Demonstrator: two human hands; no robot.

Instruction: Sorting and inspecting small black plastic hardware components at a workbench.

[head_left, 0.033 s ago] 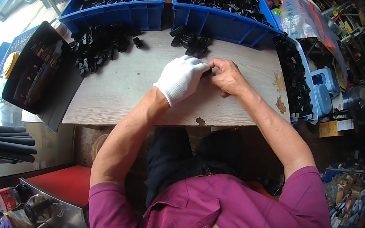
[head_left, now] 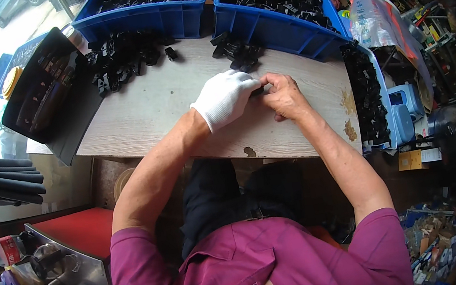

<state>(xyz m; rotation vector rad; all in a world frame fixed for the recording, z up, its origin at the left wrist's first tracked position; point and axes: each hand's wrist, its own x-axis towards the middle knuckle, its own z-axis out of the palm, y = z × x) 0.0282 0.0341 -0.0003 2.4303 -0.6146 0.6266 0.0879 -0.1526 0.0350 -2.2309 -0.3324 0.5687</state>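
A small black part (head_left: 257, 91), mostly hidden by fingers, is pinched between my two hands above the worktable (head_left: 146, 113). My left hand (head_left: 227, 99), in a white knit glove, closes on one side of it. Bare and with curled fingers, my right hand (head_left: 285, 95) grips the other side. Just beyond my hands lies a small pile of black plastic pieces (head_left: 237, 52). A larger heap of similar black pieces (head_left: 120, 61) spreads over the far left of the table, with one single piece (head_left: 171, 53) beside it.
Two blue bins (head_left: 146, 24) (head_left: 281, 26) full of black parts stand along the far edge. At the right edge sits a light blue tray (head_left: 382, 94) of black parts. A dark open case (head_left: 43, 88) leans at the left. Below left is a red-topped cabinet (head_left: 77, 229).
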